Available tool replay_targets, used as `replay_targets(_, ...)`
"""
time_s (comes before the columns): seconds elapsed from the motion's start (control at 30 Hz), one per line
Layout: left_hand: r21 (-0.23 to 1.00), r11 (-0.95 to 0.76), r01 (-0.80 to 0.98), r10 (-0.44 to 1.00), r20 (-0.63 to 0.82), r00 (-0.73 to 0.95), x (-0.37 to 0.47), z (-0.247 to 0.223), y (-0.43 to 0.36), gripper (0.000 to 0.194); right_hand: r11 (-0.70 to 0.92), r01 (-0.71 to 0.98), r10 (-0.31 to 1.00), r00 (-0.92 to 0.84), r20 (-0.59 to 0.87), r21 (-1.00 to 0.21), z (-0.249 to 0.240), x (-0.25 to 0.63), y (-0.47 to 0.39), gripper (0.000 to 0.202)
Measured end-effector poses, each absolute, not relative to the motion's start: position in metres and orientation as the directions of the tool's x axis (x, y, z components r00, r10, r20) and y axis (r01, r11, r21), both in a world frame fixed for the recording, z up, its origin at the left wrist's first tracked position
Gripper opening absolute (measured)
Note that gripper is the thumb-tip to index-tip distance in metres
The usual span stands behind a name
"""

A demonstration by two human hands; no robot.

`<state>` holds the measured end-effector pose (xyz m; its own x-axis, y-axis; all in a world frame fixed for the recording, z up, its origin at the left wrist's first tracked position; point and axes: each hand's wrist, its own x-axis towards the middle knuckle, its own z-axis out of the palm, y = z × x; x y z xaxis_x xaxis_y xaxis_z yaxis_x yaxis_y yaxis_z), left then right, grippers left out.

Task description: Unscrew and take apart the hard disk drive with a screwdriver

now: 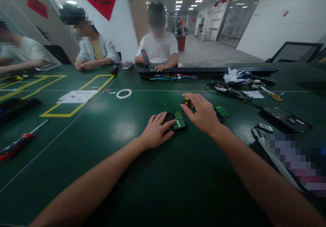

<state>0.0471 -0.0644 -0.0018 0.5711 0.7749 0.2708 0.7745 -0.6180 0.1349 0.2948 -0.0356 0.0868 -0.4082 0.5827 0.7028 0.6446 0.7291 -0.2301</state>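
Observation:
My left hand (159,131) lies across a black hard drive with a green circuit board (181,121), its fingers over the far side and its thumb along the near side. The drive lies flat on the green table. Pinched between the thumb and fingers of my right hand (200,111) is a small yellow-and-black screwdriver (186,101), held above and just beyond the drive; only a short part of it shows. Partly hidden behind my right hand is another green circuit board (222,111) on a black part.
A white tape ring (124,93), a paper sheet (76,97) and a red-and-black screwdriver (24,139) lie left. Across the table, a person holds a power tool (145,57) by a long black bar (209,71). Cables (226,90) and an opened black device (286,119) lie right.

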Motion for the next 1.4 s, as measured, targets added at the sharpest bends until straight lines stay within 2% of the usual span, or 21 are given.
replay_targets(0.13,0.119,-0.620,0.776,0.772,0.273,0.574,0.047,0.000,-0.066,0.054,0.715,0.658,0.597,-0.399,0.696,-0.236,0.087,0.296,-0.035,0.026)
replay_targets(0.33,0.123,-0.618,0.776,0.774,0.270,0.573,0.047,0.000,-0.066,0.054,0.749,0.606,0.580,-0.407,0.705,-0.266,0.078,0.297,-0.028,0.042)
replay_targets(0.77,0.133,-0.619,0.774,0.774,0.267,0.574,0.047,0.000,-0.066,0.053,0.756,0.608,0.564,-0.418,0.712,-0.243,0.082,0.297,-0.031,0.038)
replay_targets(0.93,0.138,-0.619,0.773,0.775,0.268,0.572,0.047,0.000,-0.066,0.053,0.711,0.664,0.585,-0.377,0.718,-0.231,0.085,0.296,-0.033,0.033)
replay_targets(1.17,0.151,-0.618,0.771,0.776,0.276,0.568,0.046,-0.002,-0.065,0.054,0.742,0.635,0.550,-0.392,0.737,-0.216,0.081,0.295,-0.030,0.042)
replay_targets(1.4,0.140,-0.619,0.773,0.774,0.275,0.570,0.047,-0.002,-0.065,0.054,0.725,0.659,0.569,-0.406,0.715,-0.202,0.082,0.296,-0.031,0.042)
